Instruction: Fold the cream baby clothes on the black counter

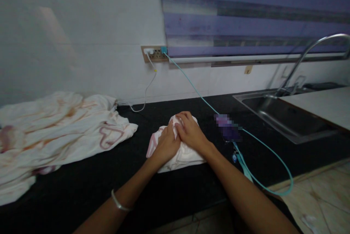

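Observation:
A white cloth (188, 155) with pink markings is gathered into a small folded bundle on the black counter. From its left side my left hand (167, 145) grips it, fingers curled over the top. My right hand (193, 133) lies over the bundle's upper right, its fingers bent around the fabric. Both thumbs come close together at the middle of the cloth. The hands partly hide the upper folds.
A larger stained white cloth (82, 128) with a heart outline spreads over the left of the black counter (109, 186). To the right, a blurred purple device (229, 130) sits on a teal cable (273, 148). Beyond are a sink (290, 117), a faucet (300, 58) and a wall socket (155, 54).

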A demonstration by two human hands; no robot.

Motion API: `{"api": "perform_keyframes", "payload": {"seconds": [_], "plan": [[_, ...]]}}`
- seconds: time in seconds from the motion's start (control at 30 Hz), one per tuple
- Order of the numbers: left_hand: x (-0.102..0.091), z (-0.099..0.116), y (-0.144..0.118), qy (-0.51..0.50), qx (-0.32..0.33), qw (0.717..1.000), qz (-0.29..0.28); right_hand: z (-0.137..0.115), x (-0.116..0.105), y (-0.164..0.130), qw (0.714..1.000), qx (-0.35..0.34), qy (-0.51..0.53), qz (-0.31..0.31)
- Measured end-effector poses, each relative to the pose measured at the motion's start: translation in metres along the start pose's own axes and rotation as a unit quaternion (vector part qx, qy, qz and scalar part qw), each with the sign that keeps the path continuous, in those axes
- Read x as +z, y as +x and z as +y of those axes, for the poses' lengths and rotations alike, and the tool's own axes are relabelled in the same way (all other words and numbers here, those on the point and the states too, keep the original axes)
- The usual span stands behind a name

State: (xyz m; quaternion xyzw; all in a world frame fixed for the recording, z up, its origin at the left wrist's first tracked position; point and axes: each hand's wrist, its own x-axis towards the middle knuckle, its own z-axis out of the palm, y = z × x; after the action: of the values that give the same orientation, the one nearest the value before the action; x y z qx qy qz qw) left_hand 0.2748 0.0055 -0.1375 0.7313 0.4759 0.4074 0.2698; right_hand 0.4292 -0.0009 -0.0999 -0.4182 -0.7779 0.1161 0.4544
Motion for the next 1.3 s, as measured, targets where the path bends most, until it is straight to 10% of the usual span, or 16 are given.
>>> {"api": "perform_keyframes", "payload": {"seconds": [0.17,0.37,0.53,0.73,0.97,1.3], "plan": [[-0.002,0.014,-0.001,0.016,-0.006,0.999,-0.031,0.013,0.0,0.0,0.998,0.046,-0.028,0.03],[-0.053,0.016,0.015,0.216,-0.06,0.974,-0.002,0.013,0.008,-0.008,0.975,0.075,-0.17,-0.121],[-0.102,0.015,0.024,0.38,-0.208,0.882,-0.185,0.005,0.009,-0.011,0.944,0.107,-0.238,-0.203],[-0.085,0.015,0.018,0.364,-0.156,0.876,-0.276,0.004,0.008,-0.009,0.937,0.103,-0.251,-0.221],[-0.081,0.004,0.028,0.036,-0.091,0.976,-0.193,0.003,0.007,-0.01,0.941,0.101,-0.24,-0.215],[-0.056,0.025,0.017,-0.281,-0.197,0.932,-0.119,0.008,0.009,-0.013,0.944,0.065,-0.25,-0.202]]}}
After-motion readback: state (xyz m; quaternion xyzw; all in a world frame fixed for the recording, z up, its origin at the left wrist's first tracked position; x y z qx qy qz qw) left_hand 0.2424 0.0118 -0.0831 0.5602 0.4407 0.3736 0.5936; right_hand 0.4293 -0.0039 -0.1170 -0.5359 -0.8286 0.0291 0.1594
